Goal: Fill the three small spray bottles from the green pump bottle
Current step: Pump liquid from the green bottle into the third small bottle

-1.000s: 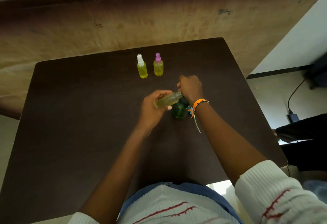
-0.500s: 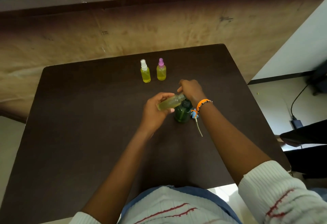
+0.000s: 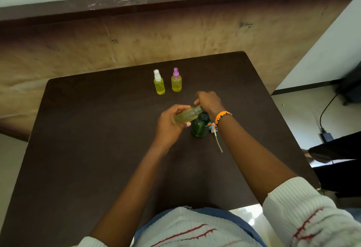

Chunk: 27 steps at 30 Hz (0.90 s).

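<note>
Since a second ago the hands and bottles have kept the same arrangement on the table; only the camera has tipped, so the whole scene sits lower in view and more of the wall ledge shows. Largest is the dark brown table (image 3: 97, 149), square-cornered, standing against a tan, scuffed wall. Both forearms reach in from the bottom edge, with white ribbed sleeves (image 3: 304, 213) pushed up. Near the middle of the table the green pump bottle (image 3: 199, 129) stands upright, its top hidden under the right hand (image 3: 210, 103), which is curled over the pump head; whether it is pressing down cannot be told. That wrist wears an orange beaded bracelet (image 3: 221, 118) with a pale cord hanging from it. The left hand (image 3: 172, 123) grips an uncapped spray bottle (image 3: 185, 117), thumb below and fingers wrapped over it, and holds it tilted nearly flat, its open neck pointing right toward the pump's spout. Pale yellow liquid fills much of this bottle. Farther back, well apart from the hands, two more small bottles of yellow liquid stand upright just beside each other: the white-capped bottle (image 3: 159, 84) on the left and the purple-capped bottle (image 3: 176, 82) on the right.
</note>
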{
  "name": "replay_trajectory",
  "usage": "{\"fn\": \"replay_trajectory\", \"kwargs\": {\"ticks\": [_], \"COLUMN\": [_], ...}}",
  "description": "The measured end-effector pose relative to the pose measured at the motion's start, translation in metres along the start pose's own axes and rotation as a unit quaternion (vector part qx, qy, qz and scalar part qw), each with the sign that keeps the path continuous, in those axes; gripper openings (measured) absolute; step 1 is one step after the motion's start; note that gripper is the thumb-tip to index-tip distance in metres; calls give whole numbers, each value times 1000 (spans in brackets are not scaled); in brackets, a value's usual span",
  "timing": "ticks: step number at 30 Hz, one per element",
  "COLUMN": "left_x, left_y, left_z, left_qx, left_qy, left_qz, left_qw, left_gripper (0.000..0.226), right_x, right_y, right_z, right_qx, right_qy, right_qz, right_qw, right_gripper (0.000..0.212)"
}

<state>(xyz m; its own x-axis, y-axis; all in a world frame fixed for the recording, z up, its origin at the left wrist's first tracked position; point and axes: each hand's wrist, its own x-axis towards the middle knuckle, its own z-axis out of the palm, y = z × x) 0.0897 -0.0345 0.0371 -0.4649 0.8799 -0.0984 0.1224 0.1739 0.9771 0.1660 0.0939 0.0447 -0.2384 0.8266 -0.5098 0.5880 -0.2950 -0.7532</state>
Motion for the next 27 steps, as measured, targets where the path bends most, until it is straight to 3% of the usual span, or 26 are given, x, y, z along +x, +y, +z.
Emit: {"fn": "replay_trajectory", "kwargs": {"ticks": [6,18,27], "left_x": [0,1,-1], "left_y": [-1,-2,1], "left_z": [-2,0,-2], "left_qx": [-5,8,3], "left_qy": [1,0,-8], "left_qz": [0,-12,10], "left_qw": [1000,1000,1000], "left_gripper": [46,45,45], "right_x": [3,6,7], "right_y": [-2,6,-1], "right_z": [3,5,1], "right_qx": [-1,-12,-7], "right_qy": [-50,40,-54], "right_qz": [9,-16,2], "right_qw": [999,999,999], "right_gripper": [32,39,30]}}
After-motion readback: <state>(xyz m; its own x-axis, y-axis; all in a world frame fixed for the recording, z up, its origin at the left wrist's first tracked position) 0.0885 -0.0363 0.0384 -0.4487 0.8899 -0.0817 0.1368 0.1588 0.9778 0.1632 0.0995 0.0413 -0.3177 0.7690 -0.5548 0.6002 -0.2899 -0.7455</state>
